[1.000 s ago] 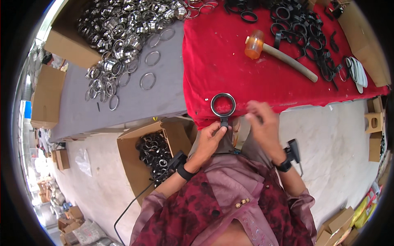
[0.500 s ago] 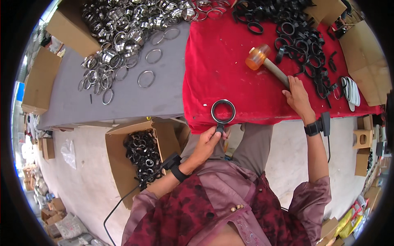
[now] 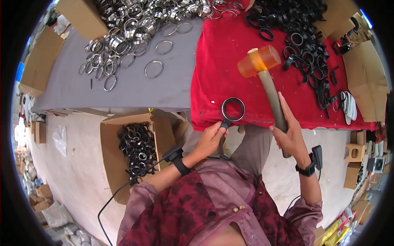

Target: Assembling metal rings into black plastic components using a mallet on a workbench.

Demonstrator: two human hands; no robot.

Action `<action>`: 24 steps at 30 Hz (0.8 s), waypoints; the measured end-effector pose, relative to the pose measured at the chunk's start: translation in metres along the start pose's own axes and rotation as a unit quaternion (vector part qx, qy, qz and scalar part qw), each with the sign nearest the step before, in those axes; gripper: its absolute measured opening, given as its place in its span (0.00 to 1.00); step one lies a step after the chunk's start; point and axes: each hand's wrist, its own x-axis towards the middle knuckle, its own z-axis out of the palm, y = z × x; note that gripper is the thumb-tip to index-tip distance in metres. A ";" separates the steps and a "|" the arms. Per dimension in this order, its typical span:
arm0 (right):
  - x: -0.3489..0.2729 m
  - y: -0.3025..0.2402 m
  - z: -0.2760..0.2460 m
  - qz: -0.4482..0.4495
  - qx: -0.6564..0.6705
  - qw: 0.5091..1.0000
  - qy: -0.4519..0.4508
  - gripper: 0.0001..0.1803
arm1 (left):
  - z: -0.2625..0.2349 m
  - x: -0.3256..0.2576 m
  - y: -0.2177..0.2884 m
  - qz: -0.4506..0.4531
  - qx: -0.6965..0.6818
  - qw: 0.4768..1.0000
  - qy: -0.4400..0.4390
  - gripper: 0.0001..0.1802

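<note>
My left hand (image 3: 212, 138) is closed on the short black handle of a ring-shaped clamp (image 3: 225, 123). The clamp's round loop, with a shiny metal inner edge, sits at the front edge of the red cloth (image 3: 230, 69). In my right hand (image 3: 290, 137) is a mallet (image 3: 271, 92) with a wooden handle and a translucent orange head. Its head is raised above the cloth, away from the clamp, and the handle runs down through my palm. My thumb is on one side of the handle; some fingers are hidden behind it.
Loose metal rings (image 3: 135, 28) are heaped on the grey cloth (image 3: 135, 88) at the left. Black ring clamps (image 3: 303, 37) lie piled at the far right, near white gloves (image 3: 349, 105). An open carton (image 3: 108, 164) below holds more black clamps. Cartons (image 3: 363, 78) flank the table.
The mallet has come up off the cloth toward me, its handle now more upright. My right hand has moved nearer and slightly left. The clamp remains in my left hand.
</note>
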 end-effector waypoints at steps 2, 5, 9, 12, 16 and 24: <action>-0.016 -0.019 -0.002 -0.062 -0.105 0.992 0.020 0.49 | 0.001 0.001 0.004 0.012 0.018 1.000 0.012 0.11; -0.034 -0.031 -0.009 -0.214 -0.165 0.958 0.094 0.49 | 0.001 0.001 0.004 0.015 0.040 0.999 0.022 0.11; -0.053 -0.033 0.006 -0.163 -0.212 0.958 0.100 0.48 | 0.003 0.000 0.003 0.006 0.037 0.999 0.032 0.12; -0.043 -0.015 0.020 -0.169 -0.225 0.959 -0.036 0.49 | 0.007 0.003 -0.002 0.017 0.042 0.998 0.038 0.12; -0.037 -0.007 0.024 -0.072 -0.207 0.971 -0.096 0.50 | 0.006 0.002 0.002 0.005 0.044 0.998 0.033 0.13; -0.045 0.009 0.032 -0.165 -0.287 0.942 -0.051 0.50 | 0.007 0.000 0.001 0.002 0.039 0.998 0.039 0.13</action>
